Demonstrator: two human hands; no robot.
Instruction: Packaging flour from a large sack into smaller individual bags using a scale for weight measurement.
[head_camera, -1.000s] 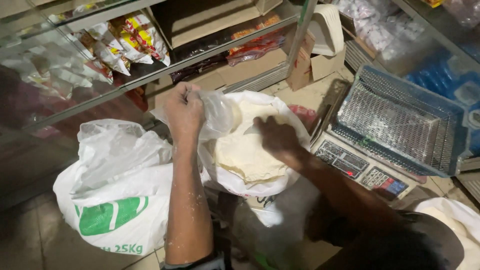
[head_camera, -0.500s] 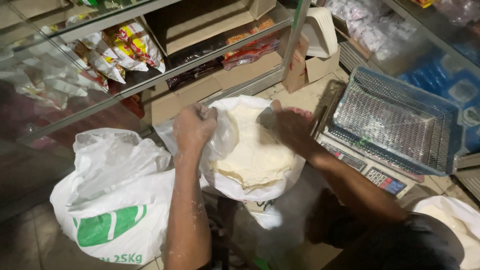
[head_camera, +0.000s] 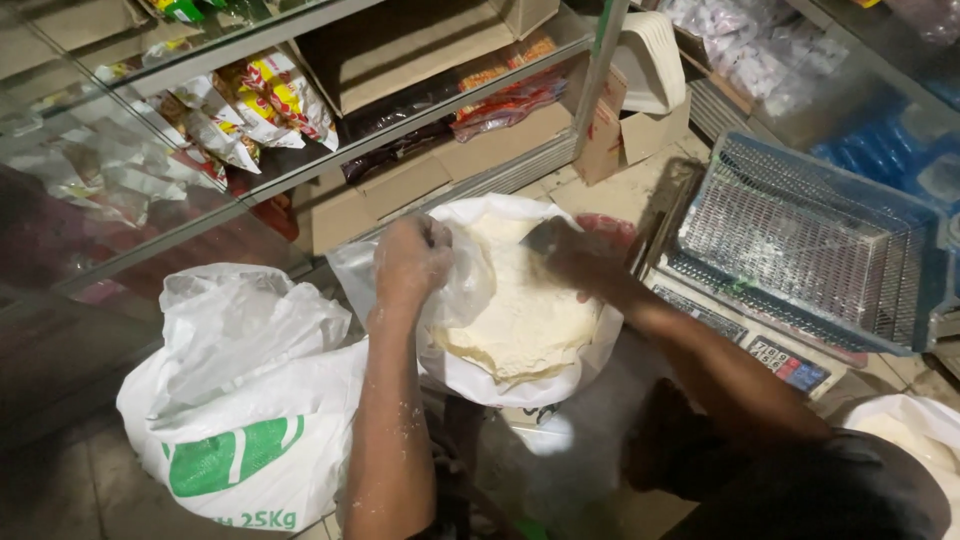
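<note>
Closed white sack (head_camera: 240, 400) with green mark, floor, far left. Left hand (head_camera: 410, 265) fisted on a clear bag (head_camera: 462, 290), gripping its crumpled edge at the open flour sack (head_camera: 520, 300), centre. Right hand (head_camera: 575, 258) inside the sack's far rim, over the flour; grip in shadow, cannot tell. Scale (head_camera: 790, 250) with blue wire tray just right of the sack.
</note>
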